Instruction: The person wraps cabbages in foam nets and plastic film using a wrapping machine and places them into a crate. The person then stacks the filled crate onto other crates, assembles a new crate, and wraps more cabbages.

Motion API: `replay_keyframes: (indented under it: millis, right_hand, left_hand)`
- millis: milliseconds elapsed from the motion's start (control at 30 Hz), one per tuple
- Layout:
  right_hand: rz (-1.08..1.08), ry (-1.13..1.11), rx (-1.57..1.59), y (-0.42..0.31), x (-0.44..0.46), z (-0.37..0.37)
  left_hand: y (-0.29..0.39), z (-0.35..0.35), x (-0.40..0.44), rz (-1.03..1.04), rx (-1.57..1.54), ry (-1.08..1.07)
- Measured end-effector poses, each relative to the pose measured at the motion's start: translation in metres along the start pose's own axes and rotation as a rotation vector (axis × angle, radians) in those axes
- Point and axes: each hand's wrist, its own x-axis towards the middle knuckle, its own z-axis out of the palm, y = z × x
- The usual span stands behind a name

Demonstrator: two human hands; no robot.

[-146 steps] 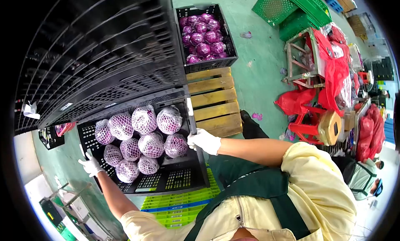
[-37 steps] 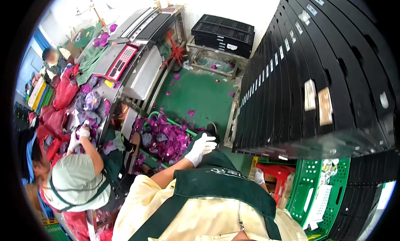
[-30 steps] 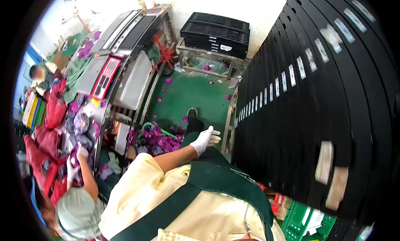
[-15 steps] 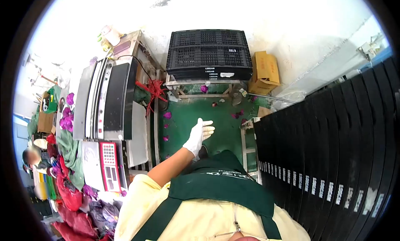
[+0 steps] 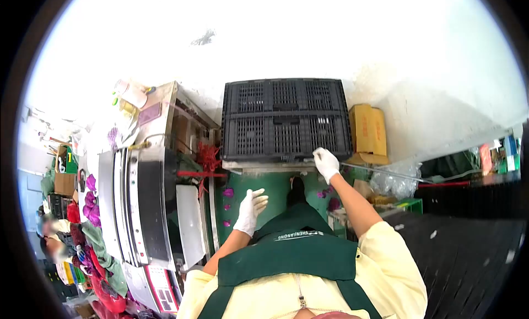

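The black rectangular folded plastic crates with slotted panels (image 5: 262,136) lie flat in a stack on the pale, worn low stand (image 5: 259,167), against the white wall (image 5: 286,38). The right hand, in a white glove (image 5: 327,163), is at the near edge of the stack, right of its centre; its fingers are bent toward that edge, and whether they grip it cannot be determined. The left hand, in a white glove (image 5: 250,213), is suspended above the green floor (image 5: 264,189), apart from the stack, with its fingers extended and slightly parted. Purple leaf scraps (image 5: 228,192) lie on the floor. The yellow-brown cardboard box (image 5: 369,133) is positioned immediately right of the stack. The bundle of red plastic strips (image 5: 208,157) hangs to its left, near the long black-and-silver machine (image 5: 151,203). Clear crumpled plastic film (image 5: 398,180) lies farther right, beyond the right forearm.
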Motion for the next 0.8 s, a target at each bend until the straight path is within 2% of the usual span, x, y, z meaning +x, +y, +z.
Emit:
replay_keyframes:
  millis: [33, 100, 167, 233, 300, 333, 367, 400, 433, 500, 533, 567, 633, 667, 700, 733, 800]
  right_hand:
    - [-0.018, -0.051, -0.083, -0.017, 0.039, -0.003]
    - [-0.186, -0.029, -0.293, -0.031, 0.112, 0.005]
    - [-0.313, 0.069, -0.375, -0.040, 0.169, 0.019]
    - [-0.323, -0.103, -0.523, -0.050, 0.212, 0.031]
    - [-0.505, -0.041, -0.688, -0.049, 0.233, 0.044]
    - [-0.531, -0.084, -0.716, -0.044, 0.239, 0.054]
    - [-0.557, -0.128, -0.743, -0.041, 0.240, 0.063]
    - [-0.623, 0.051, -0.631, -0.036, 0.240, 0.071]
    - [-0.609, 0.042, -0.630, -0.041, 0.239, 0.066]
    - [-0.478, -0.299, -0.454, -0.061, 0.234, 0.027]
    - [-0.564, -0.212, -0.468, -0.070, 0.220, 0.007]
    - [-0.574, -0.310, -0.452, -0.091, 0.203, -0.028]
    - [-0.635, -0.451, -0.346, -0.102, 0.174, -0.058]
    - [-0.730, -0.572, -0.307, -0.113, 0.165, -0.082]
    - [-0.850, -0.643, -0.284, -0.112, 0.155, -0.088]
    - [-0.940, -0.664, -0.133, -0.103, 0.146, -0.085]
    - [-0.666, -0.842, 0.079, -0.090, 0.150, -0.071]
  left_hand:
    - [0.016, 0.005, 0.012, 0.021, -0.001, 0.052]
    - [0.049, 0.028, 0.029, 0.038, -0.016, 0.095]
    - [0.077, 0.049, 0.043, 0.085, 0.049, 0.067]
    - [0.103, 0.068, 0.057, 0.099, 0.075, 0.090]
    - [0.129, 0.082, 0.069, 0.148, 0.144, 0.115]
    - [0.144, 0.090, 0.077, 0.167, 0.204, 0.142]
    - [0.161, 0.098, 0.086, 0.245, 0.265, 0.157]
    - [0.184, 0.105, 0.102, 0.329, 0.336, 0.153]
    - [0.209, 0.111, 0.121, 0.413, 0.405, 0.147]
    - [0.248, 0.127, 0.169, 0.720, 0.623, 0.118]
    - [0.261, 0.137, 0.191, 0.779, 0.634, 0.089]
    - [0.270, 0.148, 0.211, 0.839, 0.644, 0.060]
    - [0.276, 0.170, 0.254, 1.040, 1.096, 0.045]
    - [0.269, 0.179, 0.273, 1.028, 1.169, -0.086]
    - [0.255, 0.181, 0.302, 1.153, 1.474, -0.146]
    - [0.244, 0.187, 0.315, 1.112, 1.673, -0.213]
    - [0.223, 0.194, 0.333, 1.072, 2.001, -0.268]
